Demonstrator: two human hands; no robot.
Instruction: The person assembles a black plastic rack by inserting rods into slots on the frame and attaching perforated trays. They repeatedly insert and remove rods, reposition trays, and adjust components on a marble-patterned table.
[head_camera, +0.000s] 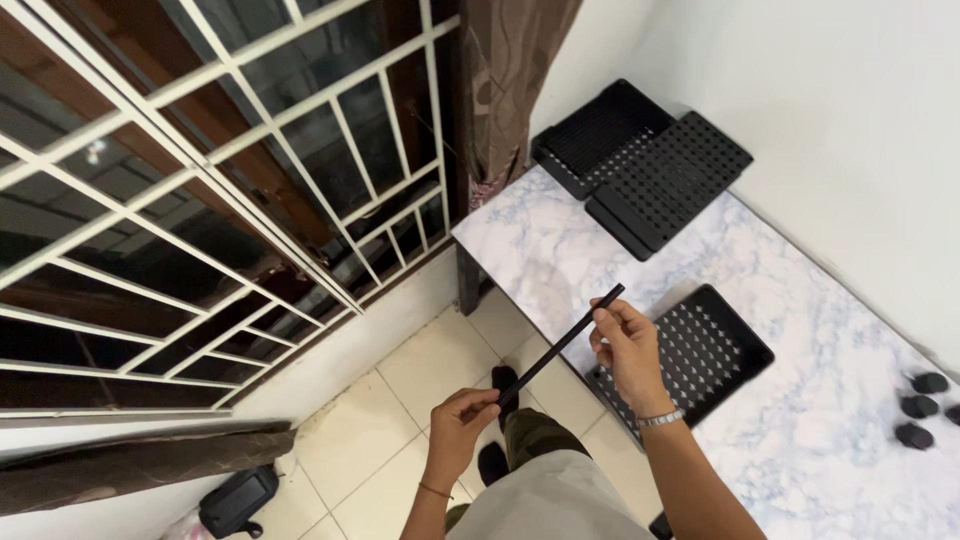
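Note:
Both my hands hold a thin black rod (560, 345) slantwise in front of me. My left hand (462, 420) pinches its lower end over the tiled floor. My right hand (625, 345) grips it near the upper end, above the front edge of the marble-patterned table (800, 300). Just right of that hand, a black perforated tray (705, 350) lies flat on the table.
Two more black trays (645, 160) lie stacked at the table's far corner by the white wall. Three small black caps (918, 408) rest at the right. A window with white bars (220, 200) fills the left; a brown curtain (505, 80) hangs beside it. On the floor sits a black bag (238, 500).

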